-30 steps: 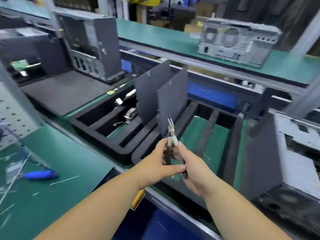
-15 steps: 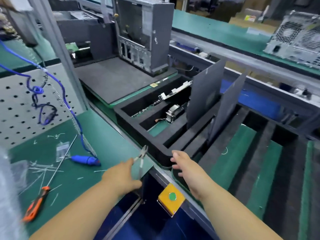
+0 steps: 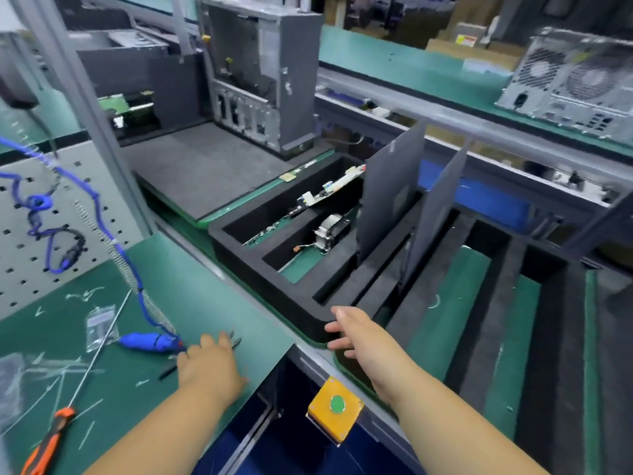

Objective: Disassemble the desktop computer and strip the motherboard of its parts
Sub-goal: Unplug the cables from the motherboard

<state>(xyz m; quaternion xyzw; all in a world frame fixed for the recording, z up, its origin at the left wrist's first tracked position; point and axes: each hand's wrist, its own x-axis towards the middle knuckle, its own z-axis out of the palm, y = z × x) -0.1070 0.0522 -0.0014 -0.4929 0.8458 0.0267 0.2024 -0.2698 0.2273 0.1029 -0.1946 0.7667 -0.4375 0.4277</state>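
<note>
My left hand (image 3: pixel 209 365) lies palm down on the green mat (image 3: pixel 191 296) and holds the small pliers (image 3: pixel 235 340). Only the jaw tips past my fingers and a handle end to the left of the hand show. My right hand (image 3: pixel 356 334) is open, its fingers touching the near corner of the black foam tray (image 3: pixel 260 286). In the tray lie a circuit board (image 3: pixel 329 190) and a small metal part with wires (image 3: pixel 329 231). An opened computer case (image 3: pixel 267 80) stands upright on a black pad (image 3: pixel 205 173) behind the tray.
A blue powered screwdriver (image 3: pixel 147 341) on a coiled cord and an orange-handled screwdriver (image 3: pixel 48 440) lie on the mat among cut ties. Two dark panels (image 3: pixel 390 190) stand in the tray's slots. A yellow box with a green button (image 3: pixel 337 404) hangs below the bench edge. Another case (image 3: pixel 575 73) sits far right.
My view swung left. The right hand let go of the pliers and went to the tray corner. The left hand carried the pliers down onto the green mat.
</note>
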